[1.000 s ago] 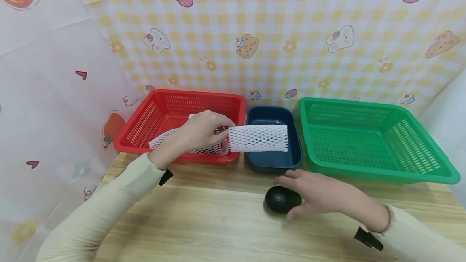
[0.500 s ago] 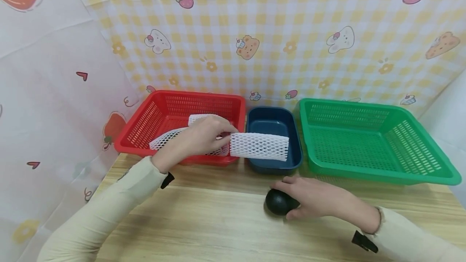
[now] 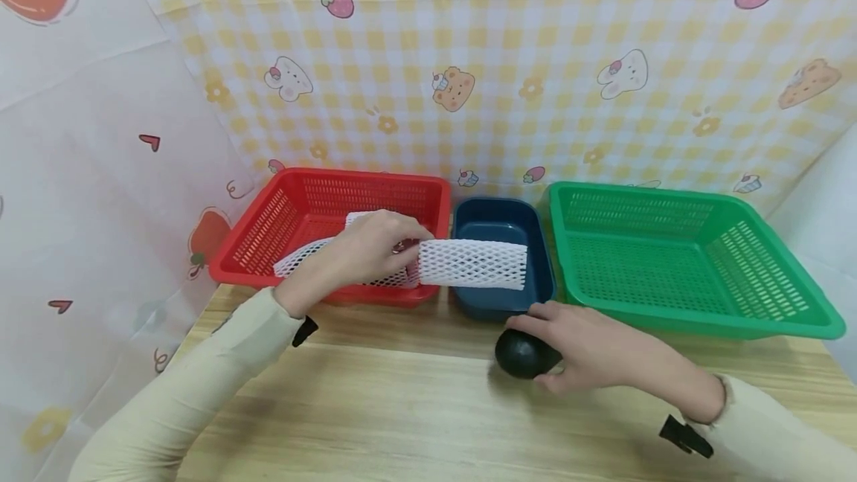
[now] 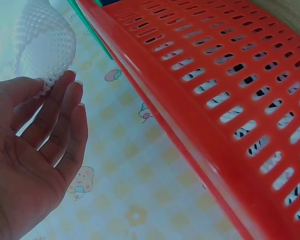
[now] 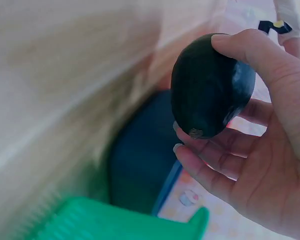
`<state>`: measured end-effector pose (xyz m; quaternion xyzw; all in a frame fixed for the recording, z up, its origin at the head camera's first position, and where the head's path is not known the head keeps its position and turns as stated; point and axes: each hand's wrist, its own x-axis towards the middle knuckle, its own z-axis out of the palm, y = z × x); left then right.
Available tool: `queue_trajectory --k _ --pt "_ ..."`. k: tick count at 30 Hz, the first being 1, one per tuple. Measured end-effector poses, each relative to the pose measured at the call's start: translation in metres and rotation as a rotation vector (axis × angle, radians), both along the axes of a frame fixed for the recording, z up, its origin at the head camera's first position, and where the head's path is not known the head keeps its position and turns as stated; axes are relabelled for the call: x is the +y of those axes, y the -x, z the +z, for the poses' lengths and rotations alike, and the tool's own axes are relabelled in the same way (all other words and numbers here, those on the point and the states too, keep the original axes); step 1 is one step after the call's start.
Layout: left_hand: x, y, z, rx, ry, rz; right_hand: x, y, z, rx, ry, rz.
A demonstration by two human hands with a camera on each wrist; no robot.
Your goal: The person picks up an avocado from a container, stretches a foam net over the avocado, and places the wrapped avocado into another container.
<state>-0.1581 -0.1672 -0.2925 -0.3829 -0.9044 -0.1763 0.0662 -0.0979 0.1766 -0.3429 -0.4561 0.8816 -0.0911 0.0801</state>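
Observation:
My left hand point(image 3: 378, 244) pinches one end of a white foam net sleeve point(image 3: 474, 263) between thumb and finger. The sleeve stretches out to the right over the blue bin point(image 3: 498, 306); the left wrist view shows its mouth partly open beside the fingertips. My right hand point(image 3: 592, 348) grips a dark avocado point(image 3: 521, 354) just above the table, in front of the blue bin. In the right wrist view the thumb lies across the avocado point(image 5: 205, 90) and the fingers curl behind it, with its stem end showing.
A red basket point(image 3: 248, 268) at the left holds more white foam net sleeves point(image 3: 304, 253). To the right of the blue bin stands a green basket point(image 3: 669, 318). A patterned cloth point(image 3: 535, 43) hangs behind the wooden table point(image 3: 375, 407).
My right hand has closed around the avocado and lifted it slightly off the table. The left hand and its foam net sleeve have shifted only a little.

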Motion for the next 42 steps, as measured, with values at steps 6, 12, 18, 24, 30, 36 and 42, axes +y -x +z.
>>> queue_trajectory --k 6,12,18,24,30,36,42 --pt "-0.002 0.001 -0.001 -0.014 -0.015 0.003 0.013 0.004 0.027 0.113 0.057 -0.013" --pt "-0.003 0.002 -0.003 -0.011 -0.027 0.009 0.026 0.013 0.046 0.239 0.106 -0.061" --pt "-0.002 0.003 -0.003 -0.008 -0.031 -0.001 0.035 0.022 0.047 0.248 0.144 -0.116" --pt "-0.001 0.002 -0.002 -0.018 -0.035 0.006 0.041 0.032 0.045 0.254 0.180 -0.126" --pt "-0.002 0.002 -0.003 -0.002 -0.029 0.006 0.044 0.036 0.045 0.259 0.210 -0.141" --pt "0.001 0.002 -0.003 0.004 -0.042 -0.002 0.038 0.037 0.045 0.259 0.218 -0.152" --pt "0.008 0.002 -0.003 0.010 -0.062 -0.005 0.028 0.040 0.046 0.248 0.214 -0.137"
